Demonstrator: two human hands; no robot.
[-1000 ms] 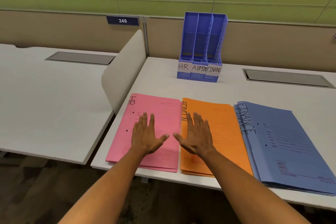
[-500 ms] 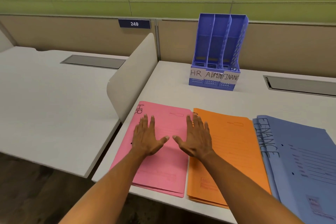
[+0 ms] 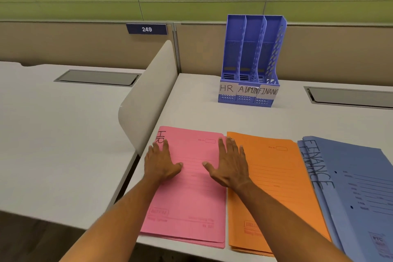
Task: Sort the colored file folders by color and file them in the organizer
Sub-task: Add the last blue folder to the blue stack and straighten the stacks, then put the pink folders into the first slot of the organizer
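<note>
On pink folders [image 3: 191, 187], both hands [image 3: 161, 164] now spread wider.

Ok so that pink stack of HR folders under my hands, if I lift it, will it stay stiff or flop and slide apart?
The pink folders look like thin card, so probably light and somewhat bendy if lifted by one edge. Several layered edges show at the near corner, so the loose stack may fan apart unless pinched. The left hand and right hand lie flat at opposite sides, which should help square it.

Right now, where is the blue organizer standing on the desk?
In the head view the blue organizer stands upright at the back of the desk, against the beige partition, beyond the pink folders and the orange folders.
</note>
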